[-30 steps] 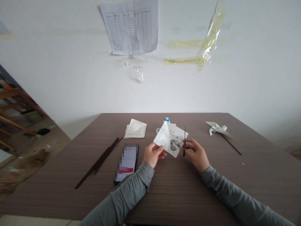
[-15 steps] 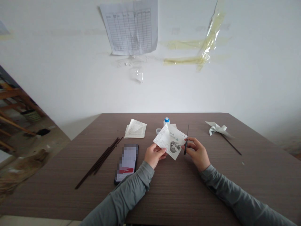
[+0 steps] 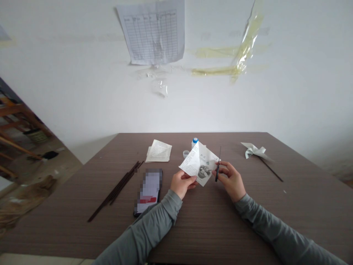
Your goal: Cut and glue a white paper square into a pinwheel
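Observation:
A square sheet of printed paper (image 3: pixel 200 163), with a grey picture of a bowl on it and a crease down from its top corner, is pinched at its lower left by my left hand (image 3: pixel 182 184). Its thumb lies on top of the sheet. My right hand (image 3: pixel 231 180) is closed around the dark handles of a pair of scissors (image 3: pixel 217 170), whose blade points up and away. The scissors are beside the sheet's right corner; whether they touch it I cannot tell. Behind the paper, a white bottle with a blue cap (image 3: pixel 195 141) is partly hidden.
On the brown table (image 3: pixel 248 228) lie a stack of paper squares (image 3: pixel 159 151), several dark sticks (image 3: pixel 118 187), a phone (image 3: pixel 149 191) and a small translucent cap (image 3: pixel 186 153). At the right is a paper pinwheel (image 3: pixel 255 151) on a stick. A wall (image 3: pixel 110 99) stands behind.
The paper has tilted a little in my left hand, its left part now standing more folded up along the crease. My right hand with the scissors has hardly moved.

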The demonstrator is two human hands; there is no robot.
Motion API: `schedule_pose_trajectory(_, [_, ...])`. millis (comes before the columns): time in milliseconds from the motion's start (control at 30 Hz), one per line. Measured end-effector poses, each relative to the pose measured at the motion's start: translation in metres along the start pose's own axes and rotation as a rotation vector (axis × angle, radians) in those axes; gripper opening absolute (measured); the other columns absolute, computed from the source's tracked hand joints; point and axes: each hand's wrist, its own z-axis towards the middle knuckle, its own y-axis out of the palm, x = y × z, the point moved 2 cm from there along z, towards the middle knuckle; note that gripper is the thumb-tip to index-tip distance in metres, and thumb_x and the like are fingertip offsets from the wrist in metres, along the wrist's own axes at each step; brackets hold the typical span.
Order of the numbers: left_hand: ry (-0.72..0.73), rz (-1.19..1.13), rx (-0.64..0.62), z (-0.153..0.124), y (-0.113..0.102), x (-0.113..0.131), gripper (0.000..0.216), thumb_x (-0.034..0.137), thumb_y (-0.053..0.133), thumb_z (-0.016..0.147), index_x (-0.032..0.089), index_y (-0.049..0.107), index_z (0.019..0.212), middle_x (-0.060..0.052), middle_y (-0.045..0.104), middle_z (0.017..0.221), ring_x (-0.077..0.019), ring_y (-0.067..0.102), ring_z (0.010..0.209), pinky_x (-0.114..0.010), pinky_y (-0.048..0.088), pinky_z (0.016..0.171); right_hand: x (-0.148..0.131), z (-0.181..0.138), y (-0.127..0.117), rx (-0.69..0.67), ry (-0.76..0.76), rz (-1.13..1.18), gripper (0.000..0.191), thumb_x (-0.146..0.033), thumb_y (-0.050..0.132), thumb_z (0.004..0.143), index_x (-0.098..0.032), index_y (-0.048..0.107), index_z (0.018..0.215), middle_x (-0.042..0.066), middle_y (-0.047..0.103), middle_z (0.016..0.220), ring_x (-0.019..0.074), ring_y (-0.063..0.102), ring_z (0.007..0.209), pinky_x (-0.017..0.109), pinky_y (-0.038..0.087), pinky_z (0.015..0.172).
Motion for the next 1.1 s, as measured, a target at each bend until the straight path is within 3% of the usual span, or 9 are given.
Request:
schedule_pose_trajectory(200, [0.006,-0.009,-0.001,-0.001,0.000,0.002,0.035,0.004,0.116,0.077,0.018,0.086,0.086,-0.004,0.090,0.080,-0.0223,0.091,0.072,-0.025,0.074,0.066,0.001,0.000,-0.001,-0.002,-0.033,-0.025,0.066,-0.080,0.106,0.081,-0.027,0.085,0.115,0.004,0.087,0.081,0.0317,0.083,0.079,0.049,0.072,0.081])
schedule_pose_trajectory(400, [-0.006,-0.017,0.046,-0.001,-0.002,0.008,0.029,-0.003,0.106,0.085,0.017,0.085,0.087,-0.004,0.089,0.081,-0.0200,0.089,0.072,-0.025,0.074,0.066,0.005,0.002,-0.004,0.010,0.001,0.000,0.057,-0.067,0.104,0.079,-0.026,0.090,0.116,0.006,0.090,0.083,0.0319,0.084,0.083,0.049,0.073,0.083])
schedule_pose_trajectory(667, [0.042,-0.055,0.138,0.018,-0.011,-0.002,0.032,0.000,0.110,0.085,0.018,0.084,0.091,-0.002,0.088,0.082,-0.0196,0.088,0.072,-0.027,0.075,0.069,0.006,0.000,-0.007,-0.028,0.038,-0.005,0.056,-0.063,0.103,0.080,-0.024,0.099,0.120,0.005,0.089,0.083,0.0291,0.083,0.079,0.046,0.073,0.083])
schedule_pose_trajectory(867, [0.122,-0.095,0.086,0.023,-0.027,0.002,0.035,0.010,0.117,0.083,0.020,0.087,0.099,-0.003,0.093,0.091,-0.0241,0.094,0.086,-0.033,0.080,0.084,0.000,-0.005,-0.004,-0.154,0.105,-0.004,0.062,-0.072,0.104,0.078,-0.022,0.102,0.117,0.007,0.091,0.084,0.0288,0.082,0.080,0.043,0.072,0.076])
schedule_pose_trajectory(1100, [0.113,-0.097,0.123,0.019,-0.032,0.015,0.031,0.006,0.112,0.085,0.020,0.086,0.095,-0.005,0.094,0.092,-0.0268,0.097,0.090,-0.032,0.079,0.083,-0.008,-0.011,-0.003,-0.374,0.117,-0.082,0.057,-0.064,0.100,0.083,-0.022,0.104,0.121,0.006,0.092,0.086,0.0277,0.081,0.081,0.042,0.070,0.080])
